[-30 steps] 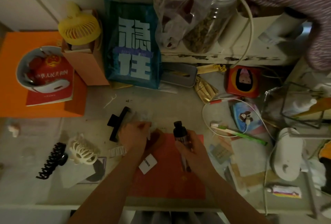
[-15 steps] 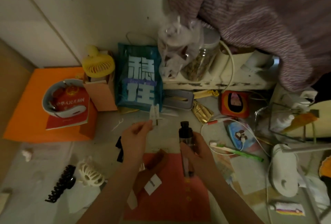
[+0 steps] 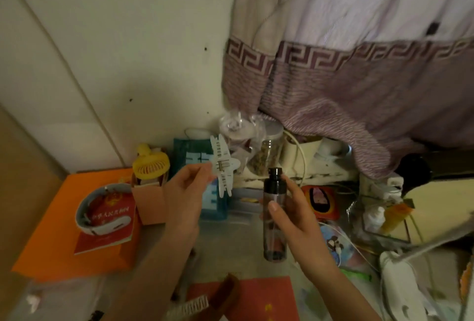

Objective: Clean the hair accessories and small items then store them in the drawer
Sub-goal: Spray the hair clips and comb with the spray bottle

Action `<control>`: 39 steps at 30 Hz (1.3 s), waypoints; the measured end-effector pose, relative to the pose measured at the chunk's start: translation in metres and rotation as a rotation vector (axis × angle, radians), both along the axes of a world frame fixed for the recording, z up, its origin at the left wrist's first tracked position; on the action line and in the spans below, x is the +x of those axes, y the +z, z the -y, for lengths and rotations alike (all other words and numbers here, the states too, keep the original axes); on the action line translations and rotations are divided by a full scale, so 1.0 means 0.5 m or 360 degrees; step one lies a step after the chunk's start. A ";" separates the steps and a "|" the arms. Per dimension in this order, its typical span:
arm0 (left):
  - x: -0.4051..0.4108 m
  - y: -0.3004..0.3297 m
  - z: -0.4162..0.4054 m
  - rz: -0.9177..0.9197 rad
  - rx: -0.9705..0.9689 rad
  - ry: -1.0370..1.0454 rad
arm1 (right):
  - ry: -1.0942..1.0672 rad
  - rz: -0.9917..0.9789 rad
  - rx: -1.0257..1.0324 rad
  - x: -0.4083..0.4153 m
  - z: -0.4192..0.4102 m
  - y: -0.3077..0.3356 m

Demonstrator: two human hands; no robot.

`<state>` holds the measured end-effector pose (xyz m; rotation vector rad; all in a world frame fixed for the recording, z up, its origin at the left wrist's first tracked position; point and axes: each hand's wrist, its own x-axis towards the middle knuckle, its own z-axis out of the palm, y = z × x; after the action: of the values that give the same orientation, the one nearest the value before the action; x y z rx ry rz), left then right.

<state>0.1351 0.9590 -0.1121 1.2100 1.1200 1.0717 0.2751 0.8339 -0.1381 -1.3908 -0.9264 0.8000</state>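
Head view, cleaning step. The left hand (image 3: 183,192) holds a white hair clip (image 3: 222,168) raised above the bench (image 3: 230,249), pinched at one wing between thumb and fingertips, its teeth pointing up and down and its metal spring facing the camera. The right hand (image 3: 295,215) wraps its fingers (image 3: 273,206) around a dark spray bottle (image 3: 274,215), thumb across the front of the barrel and forefinger reaching up beside the black cap (image 3: 275,172). Bottle and clip are close together but not touching; the nozzle sits just below and to the right of the clip.

The step in hand appears to be misting the clip before wiping it. To do it well, the nozzle opening should be turned to face the clip; its present direction cannot be told. The forefinger should settle squarely on the pump head, and the clip is best kept clear of the blue bag (image 3: 195,167) and yellow fan (image 3: 151,164) behind it so overspray falls on neither. A firm pinch on the wing keeps the clip steady during the spray.

No drawer is visible. A toothed item (image 3: 191,308), partly cut off, lies at the lower edge.
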 end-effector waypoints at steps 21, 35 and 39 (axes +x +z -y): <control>0.046 0.351 0.027 0.0396 0.0842 -0.0181 | -0.0222 0.0706 0.0867 0.048 -0.017 0.340; 0.054 0.431 0.055 0.0727 0.0900 -0.0217 | -0.0453 0.1275 0.1031 0.043 -0.015 0.427; 0.054 0.434 0.064 0.0755 0.0878 -0.0219 | -0.0459 0.1301 0.1078 0.035 -0.009 0.435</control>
<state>0.1623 0.9271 0.1047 1.3280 0.3759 1.5159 0.2927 0.8383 0.0794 -1.1766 -1.3994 -0.3475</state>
